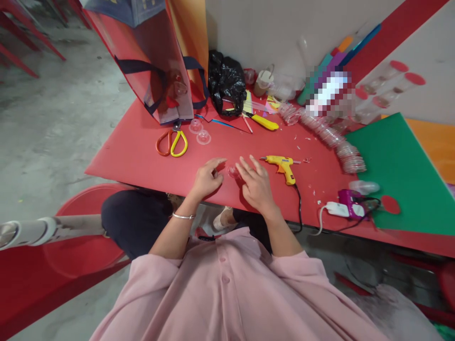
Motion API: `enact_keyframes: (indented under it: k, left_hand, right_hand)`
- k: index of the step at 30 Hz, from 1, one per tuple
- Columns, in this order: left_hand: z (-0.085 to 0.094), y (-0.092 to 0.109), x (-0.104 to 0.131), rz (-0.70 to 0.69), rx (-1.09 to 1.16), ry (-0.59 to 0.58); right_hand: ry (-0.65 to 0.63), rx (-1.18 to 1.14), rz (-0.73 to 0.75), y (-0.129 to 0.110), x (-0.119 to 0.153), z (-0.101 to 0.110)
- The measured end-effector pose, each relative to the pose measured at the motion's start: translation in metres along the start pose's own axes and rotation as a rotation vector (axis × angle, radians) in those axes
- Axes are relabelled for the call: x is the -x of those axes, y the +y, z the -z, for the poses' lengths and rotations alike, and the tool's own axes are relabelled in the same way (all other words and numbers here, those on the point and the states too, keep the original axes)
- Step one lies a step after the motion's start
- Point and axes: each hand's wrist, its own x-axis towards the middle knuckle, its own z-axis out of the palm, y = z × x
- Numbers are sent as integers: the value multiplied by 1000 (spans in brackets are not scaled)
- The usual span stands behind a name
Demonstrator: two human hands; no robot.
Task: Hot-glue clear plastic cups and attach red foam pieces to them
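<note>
A small clear plastic dome lid (232, 172) lies on the red tabletop between my hands. My right hand (256, 185) has its fingers stretched out and apart at the lid's right edge; whether they press on it I cannot tell. Just left of the lid, my left hand (208, 180) hovers with a loosely bent index finger and thumb, nothing visible between them. Two more clear dome lids, one (195, 126) behind the other (204, 137), sit farther back. To the right of my right hand lies a yellow hot glue gun (280, 164), its nozzle pointing toward that hand.
Scissors (172, 143) with red and yellow handles lie at left, near a large bag (142, 57). Behind are a black plastic bag (227, 83) and a yellow cutter (265, 122). Stacked clear lids (330, 135) curve along the right, beside a green board (401, 175) and a purple power adapter (350, 203).
</note>
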Motion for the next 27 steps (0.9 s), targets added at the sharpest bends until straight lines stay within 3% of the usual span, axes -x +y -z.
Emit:
enact_keyframes:
  k: [21, 27]
  left_hand:
    - [2, 5, -1, 29, 59, -5]
    - [5, 10, -1, 66, 110, -22]
  right_hand:
    - [9, -5, 10, 1, 1, -10]
    - [139, -84, -23, -12, 2, -4]
